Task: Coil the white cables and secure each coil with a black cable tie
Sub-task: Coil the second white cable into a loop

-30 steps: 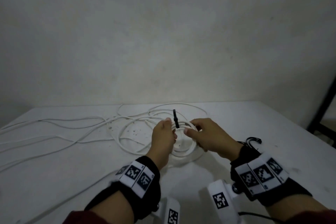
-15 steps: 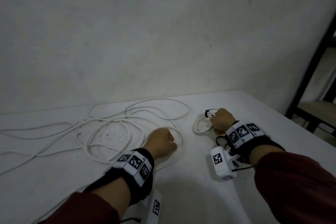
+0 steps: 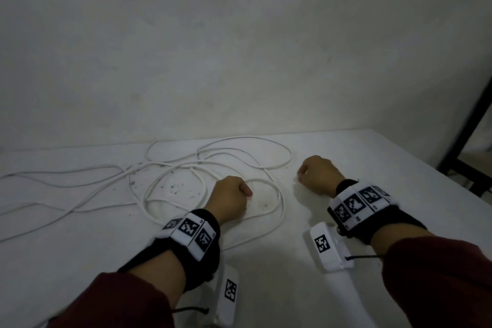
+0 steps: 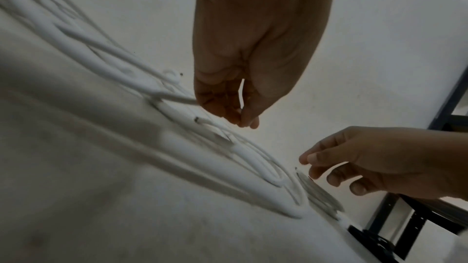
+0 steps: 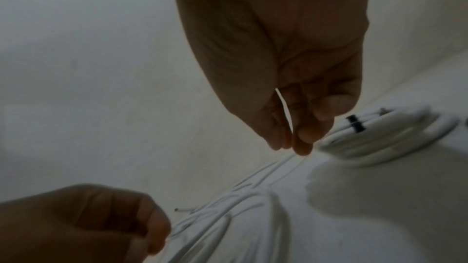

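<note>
Loose white cables (image 3: pixel 145 201) sprawl in wide loops over the white table (image 3: pixel 266 261). My left hand (image 3: pixel 231 197) hovers low over one loop as a fist; its fingers (image 4: pixel 228 115) curl against the thumb and hold nothing. A cut cable end (image 4: pixel 197 125) lies just beside them. My right hand (image 3: pixel 316 176) hangs relaxed to the right, its fingers (image 4: pixel 329 175) apart and empty. Under and beside it lies a small coil (image 5: pixel 385 137) bound with a black cable tie (image 5: pixel 356 125). The coil (image 4: pixel 316 191) also shows in the left wrist view, but my right hand hides it from the head camera.
A plain wall rises right behind the table. A dark metal frame (image 3: pixel 468 125) stands off the table's right edge. More cable runs off toward the left edge (image 3: pixel 40 176).
Both hands held the coil with the tie sticking up. My right hand carried it right, set it down and let go; my left hand dropped over the loose loops.
</note>
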